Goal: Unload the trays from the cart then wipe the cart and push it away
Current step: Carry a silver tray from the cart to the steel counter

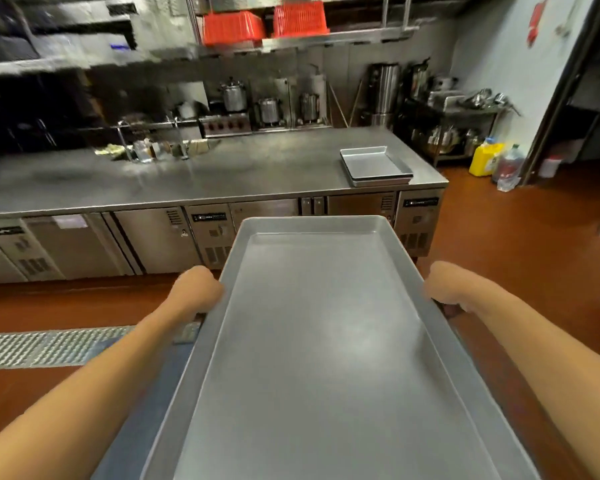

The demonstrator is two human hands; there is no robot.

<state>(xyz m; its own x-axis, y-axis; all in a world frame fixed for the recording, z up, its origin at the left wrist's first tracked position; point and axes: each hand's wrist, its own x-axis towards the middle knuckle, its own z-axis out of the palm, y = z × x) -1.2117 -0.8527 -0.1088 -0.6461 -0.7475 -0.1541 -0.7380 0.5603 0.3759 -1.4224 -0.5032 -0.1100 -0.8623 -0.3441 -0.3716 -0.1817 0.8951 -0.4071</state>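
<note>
A big, flat, grey metal tray (326, 341) with a low rim is held up in the air in front of the person. The left hand (196, 292) grips its left long edge, fingers curled under. The right hand (447, 287) grips its right long edge the same way. Past the tray stands a long shiny steel counter (205, 174). A stack of grey metal trays (376, 166) sits near the counter's right end. Two red plastic baskets (264, 24) sit on a high shelf.
</note>
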